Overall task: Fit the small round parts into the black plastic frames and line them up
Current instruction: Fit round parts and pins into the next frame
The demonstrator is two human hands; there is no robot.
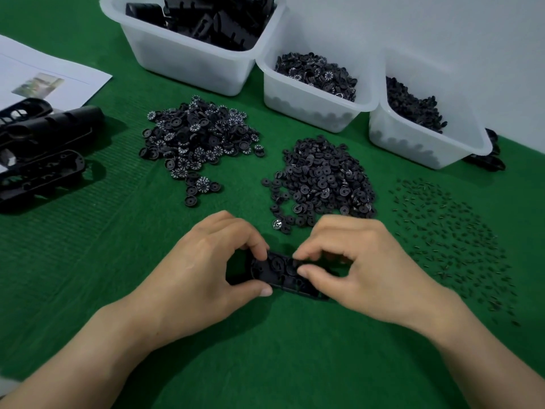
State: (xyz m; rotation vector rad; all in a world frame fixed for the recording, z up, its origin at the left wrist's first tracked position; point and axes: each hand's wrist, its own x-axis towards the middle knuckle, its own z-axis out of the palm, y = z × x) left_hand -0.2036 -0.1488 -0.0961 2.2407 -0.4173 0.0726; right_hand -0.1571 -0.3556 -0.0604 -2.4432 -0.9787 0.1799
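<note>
A black plastic frame (280, 273) lies on the green mat near the front, held at both ends. My left hand (206, 267) pinches its left end with thumb and fingers. My right hand (359, 267) grips its right end, thumb and forefinger pressed on its top face; whether a small round part is under them is hidden. A heap of numbered black wheels (197, 140) lies beyond my left hand. A heap of plain black discs (321, 181) lies beyond my right hand. Tiny dark pins (448, 234) are scattered to the right.
Three translucent white bins stand at the back: one with frames (182, 54), one with numbered wheels (312, 95), one with discs (424, 137). Several black frames (44, 149) lie at the far left, next to a printed sheet (38, 75).
</note>
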